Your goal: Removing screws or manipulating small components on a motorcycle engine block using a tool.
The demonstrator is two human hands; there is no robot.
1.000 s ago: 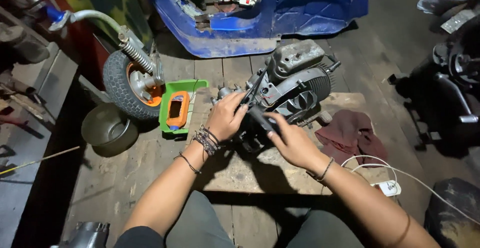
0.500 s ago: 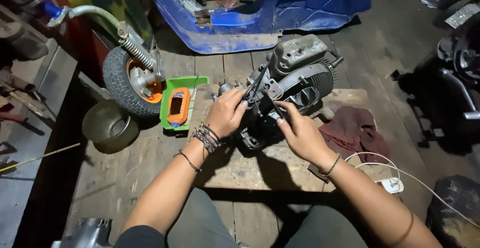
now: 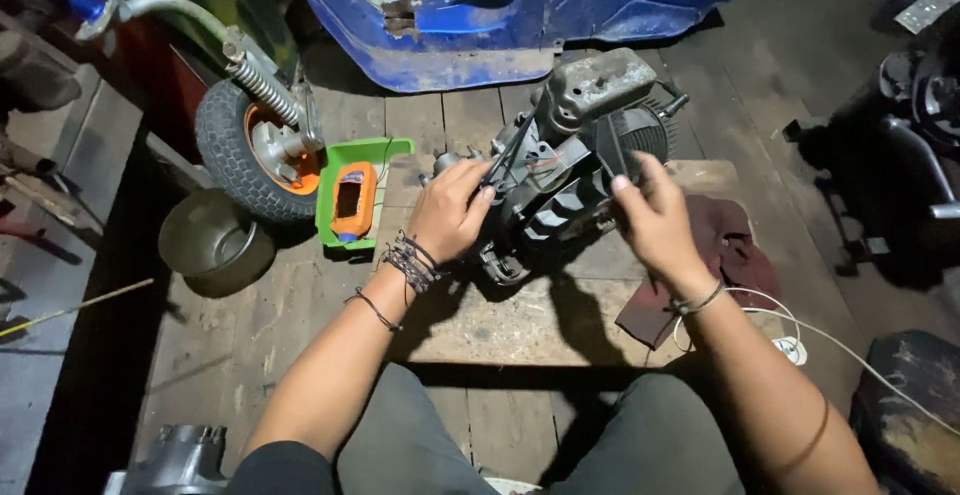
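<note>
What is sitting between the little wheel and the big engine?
A green tray with an orange thing in it lies on the wooden floor between the small wheel and the engine, beside the left hand. The head view shows it.

Green tray (image 3: 385, 155) holds an orange rectangular packet (image 3: 353, 201).

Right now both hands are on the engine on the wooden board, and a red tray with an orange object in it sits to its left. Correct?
Not quite: the tray is green, not red, as the head view shows. The rest holds: the left hand and right hand are on the engine on the wooden board, and the tray holds an orange object.
</note>
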